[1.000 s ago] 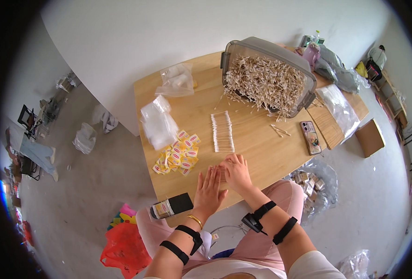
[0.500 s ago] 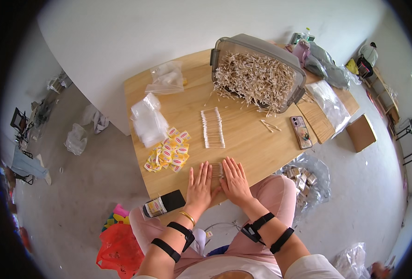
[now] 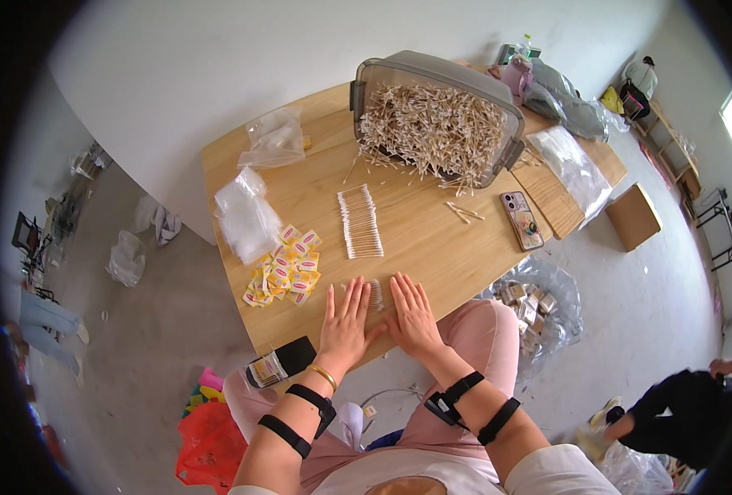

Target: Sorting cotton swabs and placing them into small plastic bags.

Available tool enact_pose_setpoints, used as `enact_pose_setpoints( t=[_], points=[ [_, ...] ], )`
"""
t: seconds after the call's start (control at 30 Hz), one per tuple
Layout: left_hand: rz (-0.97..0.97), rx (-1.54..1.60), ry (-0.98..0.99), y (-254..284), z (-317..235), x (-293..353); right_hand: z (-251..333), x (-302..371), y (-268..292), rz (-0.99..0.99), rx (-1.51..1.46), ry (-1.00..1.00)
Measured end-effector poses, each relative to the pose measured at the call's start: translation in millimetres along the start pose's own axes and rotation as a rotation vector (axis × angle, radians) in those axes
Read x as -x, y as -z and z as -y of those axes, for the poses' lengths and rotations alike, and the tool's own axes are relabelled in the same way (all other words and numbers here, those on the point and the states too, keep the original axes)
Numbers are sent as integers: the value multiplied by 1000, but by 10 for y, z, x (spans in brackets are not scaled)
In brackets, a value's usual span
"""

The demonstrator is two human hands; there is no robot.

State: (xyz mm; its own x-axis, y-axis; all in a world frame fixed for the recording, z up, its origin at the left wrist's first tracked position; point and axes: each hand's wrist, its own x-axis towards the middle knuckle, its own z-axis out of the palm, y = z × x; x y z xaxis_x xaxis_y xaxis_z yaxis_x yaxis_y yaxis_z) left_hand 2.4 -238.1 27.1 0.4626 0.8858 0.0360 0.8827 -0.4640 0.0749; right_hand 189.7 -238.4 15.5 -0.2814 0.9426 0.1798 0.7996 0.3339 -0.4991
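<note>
My left hand lies flat near the table's front edge, fingers stretched out. Opposite it my right hand is flat as well, palm down with straight fingers. In the gap between them is a small row of cotton swabs, partly hidden by the left fingers. Beyond the hands a longer row of cotton swabs lies side by side on the wooden table. Left of this row is a pile of small yellow-and-white packets. A grey plastic bin, tipped toward me, holds a heap of loose swabs.
Clear plastic bags lie on the table's left side. A phone and several loose swabs are at the right. A black labelled package sits at the front left corner. A person in dark clothes is at the lower right.
My hands have moved slightly apart, still flat on the table. The view has shifted a little. A person in dark clothes has come in at the lower right.
</note>
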Motion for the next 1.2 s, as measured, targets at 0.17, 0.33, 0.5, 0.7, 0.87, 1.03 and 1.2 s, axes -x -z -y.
enact_pose_setpoints(
  t=[0.17, 0.33, 0.5, 0.7, 0.87, 1.03, 1.2],
  points=[
    [41, -148, 2, -41, -5, 67, 0, 4, -16, 2, 7, -10],
    [4, -1, -19, -80, -16, 139, 22, 1, -13, 1, 20, -5],
    [-69, 26, 44, 0, 53, -74, 9, 29, 2, 19, 36, 12],
    [-25, 92, 14, -14, 74, -90, 19, 52, -15, 27, -7, 2],
    [-47, 158, 14, 0, 97, 17, 56, 68, 13, 39, -6, -3],
    [-112, 161, 139, -31, 247, 213, 136, 51, -7, 68, -16, 24],
    [-84, 150, 134, -37, 176, 304, 188, -164, -75, -113, -98, 29]
  ],
)
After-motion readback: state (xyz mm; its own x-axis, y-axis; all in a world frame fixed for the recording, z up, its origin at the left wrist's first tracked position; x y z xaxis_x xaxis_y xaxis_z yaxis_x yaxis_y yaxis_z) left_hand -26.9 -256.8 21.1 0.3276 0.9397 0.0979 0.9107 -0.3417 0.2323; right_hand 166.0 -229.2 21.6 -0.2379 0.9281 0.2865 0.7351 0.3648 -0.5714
